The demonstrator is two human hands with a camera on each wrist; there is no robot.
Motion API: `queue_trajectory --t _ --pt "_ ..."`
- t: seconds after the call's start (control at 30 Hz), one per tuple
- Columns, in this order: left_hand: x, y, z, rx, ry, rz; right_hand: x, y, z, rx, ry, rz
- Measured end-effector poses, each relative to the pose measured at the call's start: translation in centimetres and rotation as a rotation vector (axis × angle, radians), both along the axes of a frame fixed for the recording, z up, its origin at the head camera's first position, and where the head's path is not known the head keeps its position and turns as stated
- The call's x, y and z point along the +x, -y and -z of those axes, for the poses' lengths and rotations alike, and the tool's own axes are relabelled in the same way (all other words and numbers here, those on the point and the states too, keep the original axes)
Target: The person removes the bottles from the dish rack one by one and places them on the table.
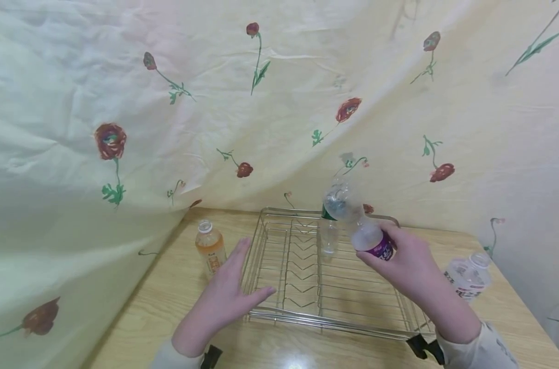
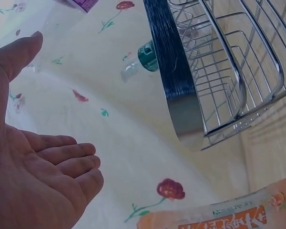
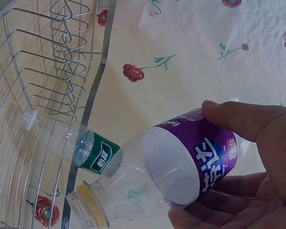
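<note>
My right hand (image 1: 404, 261) grips a clear plastic bottle with a purple label (image 3: 212, 155), tilted above the wire rack (image 1: 298, 315). Its neck, with a yellow ring, points toward the rack in the right wrist view. A green-labelled clear bottle (image 3: 99, 153) leans in the rack with its neck down among the wires and its base toward the far rim. My left hand (image 1: 226, 287) holds nothing; its fingers are straight and the thumb is spread, by the rack's left side. An uncapped bottle with an orange label (image 1: 211, 248) stands just beyond it, partly behind the fingers.
To the right of the rack is another clear uncapped bottle (image 1: 468, 274), partly behind my right forearm. All of this is on a wooden table (image 1: 145, 318). A floral cloth (image 1: 270, 128) hangs behind and along the sides.
</note>
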State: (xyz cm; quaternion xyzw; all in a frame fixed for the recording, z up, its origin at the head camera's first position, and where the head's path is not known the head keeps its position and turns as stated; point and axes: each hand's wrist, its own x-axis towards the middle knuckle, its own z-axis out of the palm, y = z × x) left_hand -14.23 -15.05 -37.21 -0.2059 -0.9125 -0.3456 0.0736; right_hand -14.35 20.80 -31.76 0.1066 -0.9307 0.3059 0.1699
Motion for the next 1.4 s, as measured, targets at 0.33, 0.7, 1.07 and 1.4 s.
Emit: queue_trajectory --t 0.33,0.7,1.07,1.4 --pt "-0.2 -0.2 -0.8 -0.014 -0.019 0.023 0.6 0.6 0.2 0.025 0.027 -0.024" --pt "-0.1 -0.6 -1.9 -0.031 -0.039 0.033 1.2 1.0 -0.1 0.027 0.032 -0.048" --pt "-1.0 -1.2 -2.6 -0.048 -0.092 0.072 0.8 1.3 0.2 0.053 0.046 -0.070" --pt "-1.4 -1.9 -3.2 -0.086 -0.085 0.077 0.6 1.6 0.5 0.067 0.057 -0.099"
